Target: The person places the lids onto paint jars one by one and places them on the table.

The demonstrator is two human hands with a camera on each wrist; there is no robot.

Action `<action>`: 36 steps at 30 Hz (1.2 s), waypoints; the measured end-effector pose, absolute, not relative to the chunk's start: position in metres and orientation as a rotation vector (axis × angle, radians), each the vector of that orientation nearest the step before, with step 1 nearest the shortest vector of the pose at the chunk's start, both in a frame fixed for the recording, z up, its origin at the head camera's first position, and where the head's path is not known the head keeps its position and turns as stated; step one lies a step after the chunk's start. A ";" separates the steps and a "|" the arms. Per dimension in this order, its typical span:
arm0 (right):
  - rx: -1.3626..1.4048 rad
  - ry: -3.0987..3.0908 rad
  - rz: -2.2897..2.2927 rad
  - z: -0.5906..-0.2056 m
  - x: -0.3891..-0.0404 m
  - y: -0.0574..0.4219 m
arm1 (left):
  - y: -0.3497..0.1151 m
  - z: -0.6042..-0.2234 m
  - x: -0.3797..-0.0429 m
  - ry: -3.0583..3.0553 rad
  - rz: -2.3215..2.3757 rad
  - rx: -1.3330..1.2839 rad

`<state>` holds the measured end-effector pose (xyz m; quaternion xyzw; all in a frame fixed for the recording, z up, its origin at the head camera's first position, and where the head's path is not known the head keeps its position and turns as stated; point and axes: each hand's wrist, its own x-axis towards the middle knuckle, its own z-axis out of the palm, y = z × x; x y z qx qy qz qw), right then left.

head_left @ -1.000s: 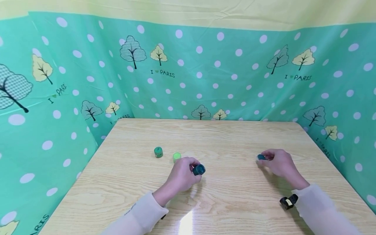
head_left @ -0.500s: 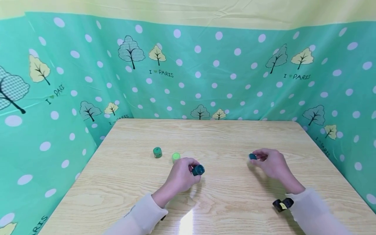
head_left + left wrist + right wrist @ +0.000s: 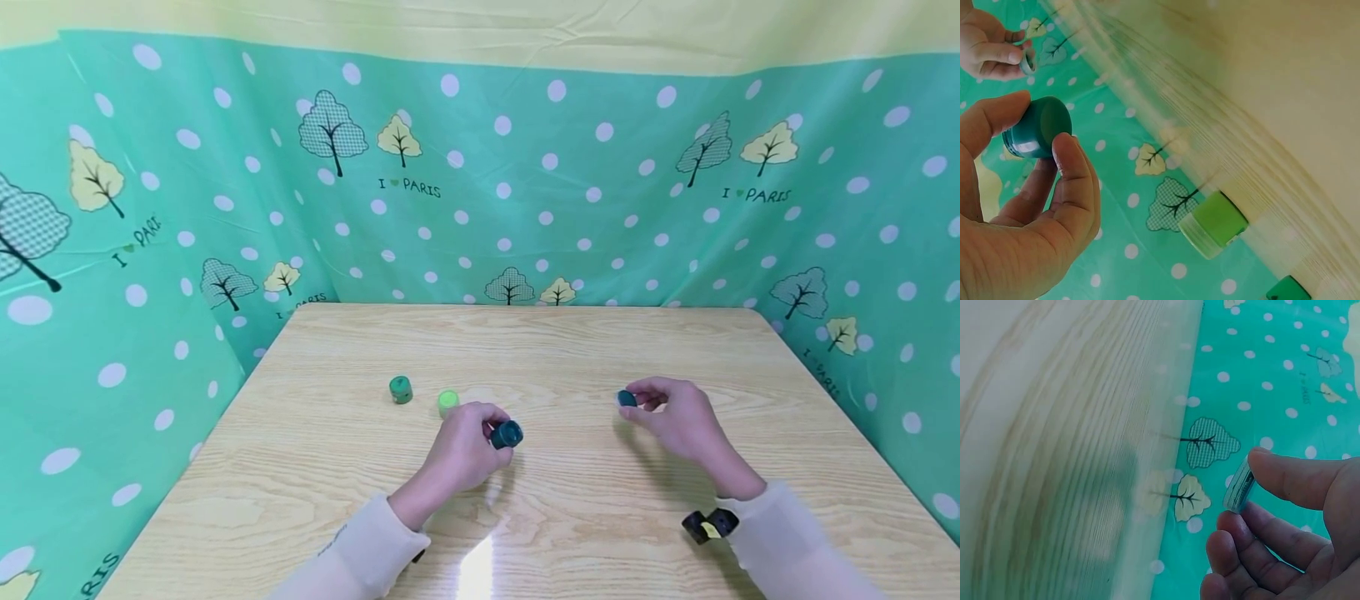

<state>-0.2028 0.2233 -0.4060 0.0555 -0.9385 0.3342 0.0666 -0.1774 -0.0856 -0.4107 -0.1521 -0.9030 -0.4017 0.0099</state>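
My left hand (image 3: 463, 446) grips a small dark teal paint pot (image 3: 507, 434) between thumb and fingers, its open mouth tipped toward the head camera. In the left wrist view, the pot (image 3: 1041, 127) sits between the fingertips. Off to the right, my right hand (image 3: 678, 417) pinches a small round dark teal lid (image 3: 627, 399) above the table. The right wrist view shows this lid (image 3: 1241, 484) edge-on between thumb and fingertips. Just beyond the left hand stands a lime green pot (image 3: 448, 402), partly hidden by that hand. A darker green pot (image 3: 401, 389) stands further left.
Both hands are over a light wood-grain table (image 3: 570, 500). A teal curtain (image 3: 525, 167) printed with dots and trees rises behind the table and along its sides. A black strap device (image 3: 708, 527) hangs at the right wrist.
My right hand has moved left with the lid, toward the left hand. The left hand and its pot stay nearly in place, and the two standing pots have not been moved.
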 end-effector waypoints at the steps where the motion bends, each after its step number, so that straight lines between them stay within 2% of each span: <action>1: 0.173 -2.826 1.014 -0.406 -0.203 0.222 | -0.085 -0.411 -0.177 -2.819 -1.255 -0.475; 36: 0.259 -2.801 1.144 -0.403 -0.189 0.178 | -0.078 -0.410 -0.178 -2.776 -1.274 -0.510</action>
